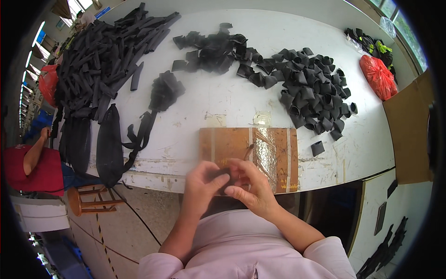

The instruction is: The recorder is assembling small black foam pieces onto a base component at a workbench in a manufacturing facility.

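Observation:
Over the near edge of a brown taped board (227, 144), both my hands meet around a small black fabric piece (223, 176). My left hand (202, 183) is closed on it, thumb across the front. The fingers of my right hand (255, 188) curl around its right side, with the thumb at its lower edge; the fingertips are partly hidden. A slim, dark-tipped tool (250, 150) shows just beyond my right fingers; whether it lies on the board or is held, I cannot tell.
Folded black loops (316, 88) are heaped at the right, flatter black pieces (209, 51) at the back. Long black strips (97, 60) pile up at the left. A red bag (377, 76) and a cardboard box (409, 130) stand far right. Another person (37, 167) sits left, near a wooden stool (93, 199).

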Available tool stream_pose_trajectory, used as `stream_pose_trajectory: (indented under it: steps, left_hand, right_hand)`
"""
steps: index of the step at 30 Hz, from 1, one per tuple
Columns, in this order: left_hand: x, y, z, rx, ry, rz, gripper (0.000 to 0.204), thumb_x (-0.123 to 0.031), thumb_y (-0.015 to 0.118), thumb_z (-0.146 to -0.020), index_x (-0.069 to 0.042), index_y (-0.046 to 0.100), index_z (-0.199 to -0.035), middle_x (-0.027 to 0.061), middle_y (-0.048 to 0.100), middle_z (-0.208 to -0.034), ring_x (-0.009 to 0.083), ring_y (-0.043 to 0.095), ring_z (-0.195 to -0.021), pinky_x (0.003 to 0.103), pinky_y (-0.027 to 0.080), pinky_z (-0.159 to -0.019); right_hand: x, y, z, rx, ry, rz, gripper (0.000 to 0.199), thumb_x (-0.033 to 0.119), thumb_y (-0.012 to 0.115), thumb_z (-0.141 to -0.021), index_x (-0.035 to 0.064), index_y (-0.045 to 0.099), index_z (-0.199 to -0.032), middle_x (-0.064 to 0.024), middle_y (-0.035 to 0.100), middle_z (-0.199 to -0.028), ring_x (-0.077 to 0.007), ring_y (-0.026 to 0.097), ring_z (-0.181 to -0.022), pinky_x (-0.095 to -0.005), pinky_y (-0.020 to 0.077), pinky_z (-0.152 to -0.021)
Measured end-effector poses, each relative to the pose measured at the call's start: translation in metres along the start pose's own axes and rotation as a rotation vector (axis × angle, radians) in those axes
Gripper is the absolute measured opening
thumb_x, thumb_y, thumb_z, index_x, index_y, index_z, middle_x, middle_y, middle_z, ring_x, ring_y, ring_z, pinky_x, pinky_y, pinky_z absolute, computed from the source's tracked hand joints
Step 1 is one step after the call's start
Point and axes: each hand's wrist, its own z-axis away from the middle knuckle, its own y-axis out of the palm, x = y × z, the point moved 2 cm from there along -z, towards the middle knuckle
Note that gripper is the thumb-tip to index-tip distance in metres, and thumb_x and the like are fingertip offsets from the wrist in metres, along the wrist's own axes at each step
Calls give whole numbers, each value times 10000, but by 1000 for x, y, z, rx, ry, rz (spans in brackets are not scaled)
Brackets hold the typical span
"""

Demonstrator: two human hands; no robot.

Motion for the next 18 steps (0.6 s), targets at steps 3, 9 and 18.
stream_pose_trajectory:
  steps: [3, 9, 18]
  left_hand:
    - [5, 19, 14, 126, -133, 315, 193, -209, 622, -811, -62, 500, -843, -4, 494, -671, 36, 402, -461, 168, 297, -367]
    - [3, 31, 20, 214, 44, 473, 304, -296, 536, -859, -11, 482, -951, 82, 552, -731, 88, 462, -502, 186, 351, -387]
    - [-8, 36, 20, 221, 53, 163, 140, -51, 582, -797, 2, 545, -921, 22, 572, -759, 37, 465, -567, 167, 365, -473]
  right_hand:
    - [-13, 0, 2, 22, 37, -442, 132, 95, 618, -803, 6, 574, -890, -21, 555, -839, -84, 528, -792, -227, 441, -669]
    - [-7, -24, -3, -113, 331, -719, 63, 102, 535, -857, 40, 541, -854, 12, 556, -720, -50, 524, -621, -185, 438, -554]
    - [-2, -27, -4, -133, 374, -759, 88, 127, 513, -876, 40, 512, -858, 1, 549, -687, -44, 517, -551, -167, 422, -444]
